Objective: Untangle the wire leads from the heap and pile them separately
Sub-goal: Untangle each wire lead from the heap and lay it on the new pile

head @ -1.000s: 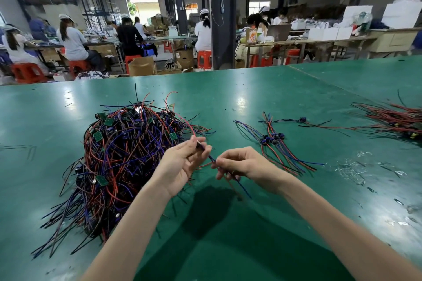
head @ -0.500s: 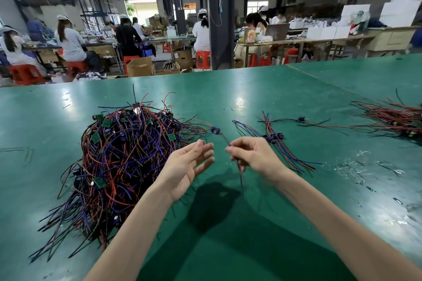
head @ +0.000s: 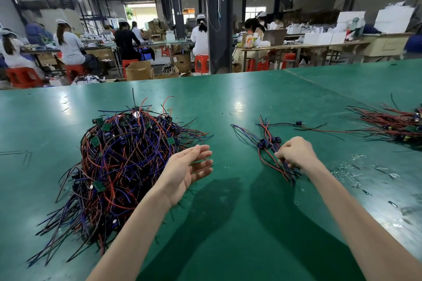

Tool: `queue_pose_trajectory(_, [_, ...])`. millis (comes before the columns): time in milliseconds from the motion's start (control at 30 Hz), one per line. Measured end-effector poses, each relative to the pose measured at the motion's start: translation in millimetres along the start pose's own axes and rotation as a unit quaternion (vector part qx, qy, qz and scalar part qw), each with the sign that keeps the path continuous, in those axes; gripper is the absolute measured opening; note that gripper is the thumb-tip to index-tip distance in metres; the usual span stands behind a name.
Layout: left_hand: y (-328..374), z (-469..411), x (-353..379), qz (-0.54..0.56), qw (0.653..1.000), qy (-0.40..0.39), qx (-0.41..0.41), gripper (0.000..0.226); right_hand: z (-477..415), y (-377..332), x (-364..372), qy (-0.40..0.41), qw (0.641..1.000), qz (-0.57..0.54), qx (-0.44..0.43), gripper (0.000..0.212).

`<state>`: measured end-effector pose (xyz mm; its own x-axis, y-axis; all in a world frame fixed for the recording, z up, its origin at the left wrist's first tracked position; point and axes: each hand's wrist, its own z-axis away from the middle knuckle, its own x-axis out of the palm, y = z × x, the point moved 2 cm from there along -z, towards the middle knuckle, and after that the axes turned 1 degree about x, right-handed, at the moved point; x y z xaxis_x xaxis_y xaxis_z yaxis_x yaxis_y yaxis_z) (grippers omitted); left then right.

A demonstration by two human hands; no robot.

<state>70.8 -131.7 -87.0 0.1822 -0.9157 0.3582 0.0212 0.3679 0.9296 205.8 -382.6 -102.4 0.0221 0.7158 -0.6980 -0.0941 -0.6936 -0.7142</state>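
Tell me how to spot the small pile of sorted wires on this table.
Start at the green table and its big tangled heap on the left. Right of it, gripped by the right hand, lies the small pile: a few wires lying side by side, not a mound.

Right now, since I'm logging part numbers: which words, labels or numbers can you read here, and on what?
Nothing here can be read.
Green boards in the heap: markings too small.
Leads in the right hand: no print shows.
Printed carton on the far bench: blurred.
Orange sign on the back wall: blurred.
Label on the cardboard box: too small.
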Motion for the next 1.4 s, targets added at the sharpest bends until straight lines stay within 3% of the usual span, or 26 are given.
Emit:
queue_pose_trajectory(400, [3.4,2.3,0.4,-0.045,0.998,0.031,0.022,0.023,7.0,-6.0,-1.5,0.035,0.988,0.145,0.026,0.012])
queue_pose_trajectory(567, [5.9,4.6,0.5,-0.152,0.979,0.083,0.108,0.020,8.5,-7.8,2.3,0.043,0.987,0.155,0.001,0.011])
queue_pose_trajectory(600, [7.2,5.7,-1.2,-0.231,0.954,0.108,0.157,0.019,8.5,-7.5,3.7,0.040,0.987,0.156,-0.002,0.013])
queue_pose_trajectory(633, [9.7,6.9,-3.4,-0.338,0.905,0.137,0.221,0.018,8.3,-6.8,4.7,0.038,0.987,0.156,-0.004,0.015])
queue_pose_trajectory(733, [21.4,11.9,-12.2,-0.569,0.697,0.214,0.382,0.013,9.5,-6.5,4.8,0.051,0.987,0.149,-0.011,0.014])
queue_pose_trajectory(800, [31.8,12.8,-25.3,-0.612,0.614,0.286,0.408,0.015,11.5,-9.1,5.0,0.091,0.986,0.133,-0.033,0.013])
queue_pose_trajectory(867, [39.1,9.0,-43.4,-0.652,0.574,0.360,0.342,0.028,16.0,-14.6,7.3,0.139,0.982,0.107,-0.070,0.013])
queue_pose_trajectory(1000, [42.2,7.4,-69.5,-0.677,0.586,0.420,0.147,0.047,25.7,-26.9,20.5,0.152,0.974,0.074,-0.148,0.014])
queue_pose_trajectory(1167, [50.8,8.0,-73.6,-0.657,0.584,0.441,0.181,0.035,34.7,-31.7,37.6,0.097,0.977,0.062,-0.178,0.012])
queue_pose_trajectory(1400, [60.8,13.1,-83.4,-0.569,0.655,0.433,0.246,0.023,39.6,-33.6,44.3,0.080,0.976,0.044,-0.195,0.011])
